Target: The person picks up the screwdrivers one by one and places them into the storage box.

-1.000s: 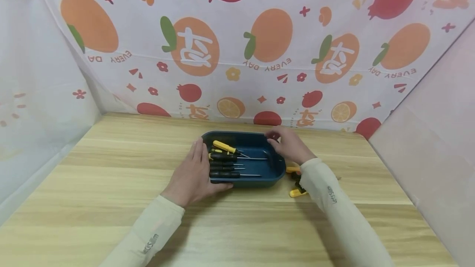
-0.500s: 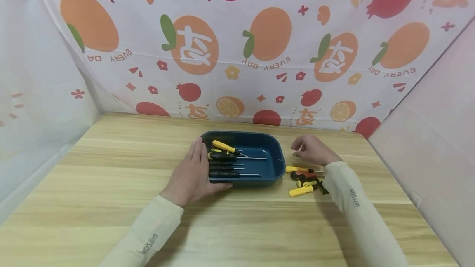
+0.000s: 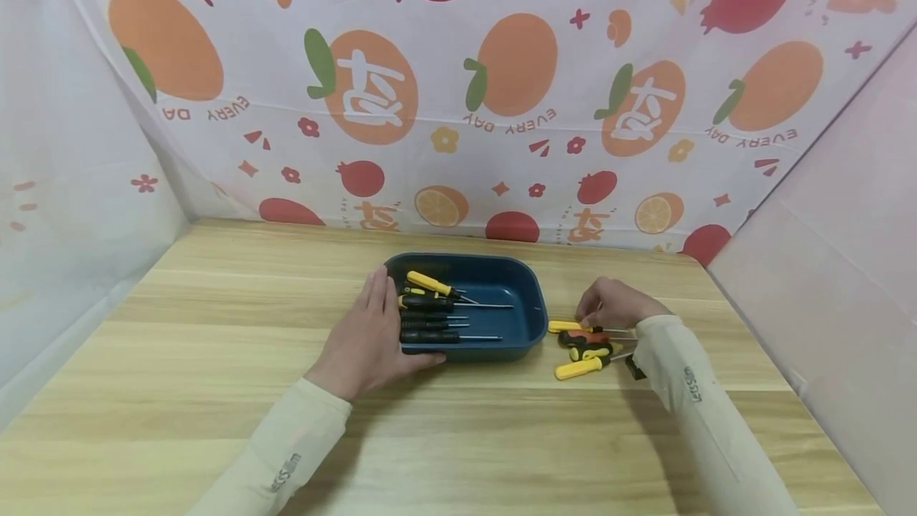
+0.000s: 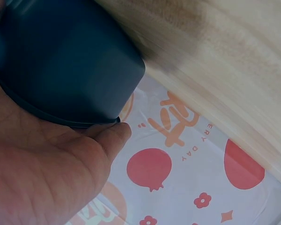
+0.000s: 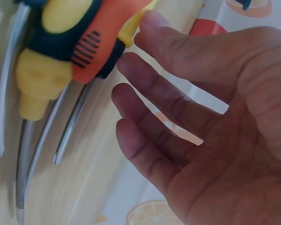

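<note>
Left hand (image 3: 368, 337) flat on smooth blue tray (image 3: 526, 293) | right hand (image 3: 612, 305) – rubbery-handled screwdrivers (image 3: 583, 337)

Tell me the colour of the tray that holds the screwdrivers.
Dark teal blue: the tray, clearest in the head view.

The tray (image 3: 526, 305) is showing dark blue, its screwdrivers (image 3: 430, 313) black and yellow. Beside it, loose screwdrivers (image 3: 583, 345) are showing yellow, orange and black handles — steel shafts. The worktop (image 3: 215, 357) is showing pale wood grain; the backdrop (image 3: 444, 86) — white with orange and red fruit. Sleeves (image 3: 286, 452) are showing cream.
</note>
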{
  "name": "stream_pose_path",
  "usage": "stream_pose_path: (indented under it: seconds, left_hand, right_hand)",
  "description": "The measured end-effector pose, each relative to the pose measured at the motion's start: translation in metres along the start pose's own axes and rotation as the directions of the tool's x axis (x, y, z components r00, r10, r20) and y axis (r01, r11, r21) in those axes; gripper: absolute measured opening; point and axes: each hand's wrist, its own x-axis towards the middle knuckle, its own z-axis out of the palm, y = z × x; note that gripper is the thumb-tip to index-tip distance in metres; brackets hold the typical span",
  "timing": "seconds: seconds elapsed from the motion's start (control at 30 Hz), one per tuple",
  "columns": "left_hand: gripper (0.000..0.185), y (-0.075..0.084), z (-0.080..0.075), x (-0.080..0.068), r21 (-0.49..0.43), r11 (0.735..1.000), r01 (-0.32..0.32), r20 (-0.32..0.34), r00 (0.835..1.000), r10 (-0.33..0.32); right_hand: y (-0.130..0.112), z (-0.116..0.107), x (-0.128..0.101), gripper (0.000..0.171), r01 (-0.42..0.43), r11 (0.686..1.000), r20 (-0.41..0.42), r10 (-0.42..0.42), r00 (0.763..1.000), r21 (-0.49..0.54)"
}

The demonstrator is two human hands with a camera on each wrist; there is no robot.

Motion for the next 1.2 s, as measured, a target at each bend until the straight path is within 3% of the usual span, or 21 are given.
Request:
stream_pose_path:
  seconds: [0.27, 0.97, 1.2]
  left_hand:
    - [0.129, -0.001, 0.001, 0.001, -0.006, 1.0, -0.001, 0.002, 1.0, 0.001]
    - [0.13, -0.004, 0.001, 0.004, 0.001, 1.0, 0.001, 0.009, 1.0, -0.001]
    - [0.13, -0.003, 0.001, 0.004, 0.003, 1.0, 0.001, 0.003, 1.0, -0.001]
  right_hand:
    - [0.006, 0.003, 0.002, 0.01, -0.013, 1.0, 0.012, 0.013, 1.0, -0.011]
    - [0.021, 0.01, 0.004, 0.007, 0.036, 0.999, -0.066, -0.038, 0.997, -0.026]
    - [0.01, 0.007, 0.006, 0.012, 0.06, 0.997, -0.173, -0.068, 0.983, -0.048]
